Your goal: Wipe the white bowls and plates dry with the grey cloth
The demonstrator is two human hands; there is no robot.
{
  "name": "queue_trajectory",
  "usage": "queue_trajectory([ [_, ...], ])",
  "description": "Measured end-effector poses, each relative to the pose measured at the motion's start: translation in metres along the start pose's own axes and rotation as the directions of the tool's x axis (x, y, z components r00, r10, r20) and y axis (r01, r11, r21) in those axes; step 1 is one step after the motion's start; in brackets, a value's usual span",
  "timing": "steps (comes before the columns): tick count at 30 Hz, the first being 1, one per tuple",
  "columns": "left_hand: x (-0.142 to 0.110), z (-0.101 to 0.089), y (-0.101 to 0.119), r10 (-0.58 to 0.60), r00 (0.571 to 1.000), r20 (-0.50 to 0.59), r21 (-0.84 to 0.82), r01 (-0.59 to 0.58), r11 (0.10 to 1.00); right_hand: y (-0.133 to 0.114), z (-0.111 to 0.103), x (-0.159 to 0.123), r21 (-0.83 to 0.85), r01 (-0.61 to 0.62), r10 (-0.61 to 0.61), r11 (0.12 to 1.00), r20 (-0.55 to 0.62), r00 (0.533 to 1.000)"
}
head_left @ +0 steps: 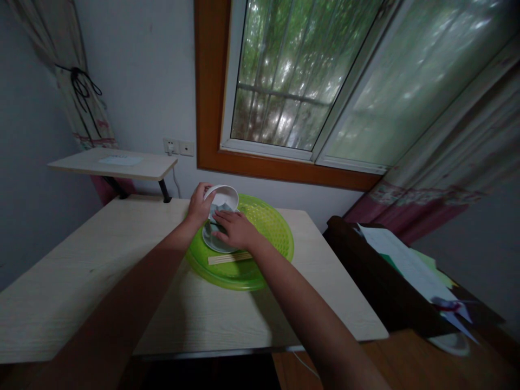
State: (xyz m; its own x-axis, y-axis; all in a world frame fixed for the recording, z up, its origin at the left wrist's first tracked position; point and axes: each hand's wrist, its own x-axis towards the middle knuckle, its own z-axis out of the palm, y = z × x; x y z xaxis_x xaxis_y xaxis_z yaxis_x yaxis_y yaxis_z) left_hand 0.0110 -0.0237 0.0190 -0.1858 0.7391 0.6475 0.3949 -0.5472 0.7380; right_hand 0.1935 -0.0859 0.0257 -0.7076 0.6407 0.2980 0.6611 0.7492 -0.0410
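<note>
A round green plastic basket (268, 227) sits on the pale wooden table (101, 260). Inside it lie a grey plate (211, 241) and a pair of wooden chopsticks (229, 258). My left hand (199, 206) grips the rim of a white bowl (225, 196), tilted on its side above the plate. My right hand (235, 228) presses a grey cloth (216, 212) against the bowl's inside, fingers closed on the cloth.
A small raised shelf (117, 163) stands at the table's back left, under a tied curtain. A window fills the wall behind. To the right is a dark piece of furniture (365, 271) with papers (406, 260) on it.
</note>
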Motion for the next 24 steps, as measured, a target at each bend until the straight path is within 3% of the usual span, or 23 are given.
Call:
queue_trajectory([
  [5, 0.0011, 0.0003, -0.0003, -0.001, 1.0, 0.003, -0.001, 0.001, 1.0, 0.0026, 0.0036, 0.0029, 0.162, 0.098, -0.107, 0.982, 0.043, 0.993],
  [9, 0.0015, 0.0004, -0.0002, 0.001, 1.0, -0.001, -0.008, -0.001, 1.0, 0.0034, 0.0058, 0.0042, 0.191, 0.123, -0.131, 0.974, 0.026, 0.991],
  [17, 0.0005, 0.0002, 0.0005, -0.001, 1.0, -0.001, 0.005, 0.001, 1.0, 0.0058, 0.003, 0.0023, -0.002, -0.02, 0.02, 1.0, -0.007, 1.0],
  [24, 0.0005, 0.0014, -0.0002, -0.026, 1.0, 0.007, -0.017, 0.026, 1.0, 0.0061, 0.0017, -0.0006, -0.142, -0.129, 0.111, 0.981, -0.125, 0.986],
])
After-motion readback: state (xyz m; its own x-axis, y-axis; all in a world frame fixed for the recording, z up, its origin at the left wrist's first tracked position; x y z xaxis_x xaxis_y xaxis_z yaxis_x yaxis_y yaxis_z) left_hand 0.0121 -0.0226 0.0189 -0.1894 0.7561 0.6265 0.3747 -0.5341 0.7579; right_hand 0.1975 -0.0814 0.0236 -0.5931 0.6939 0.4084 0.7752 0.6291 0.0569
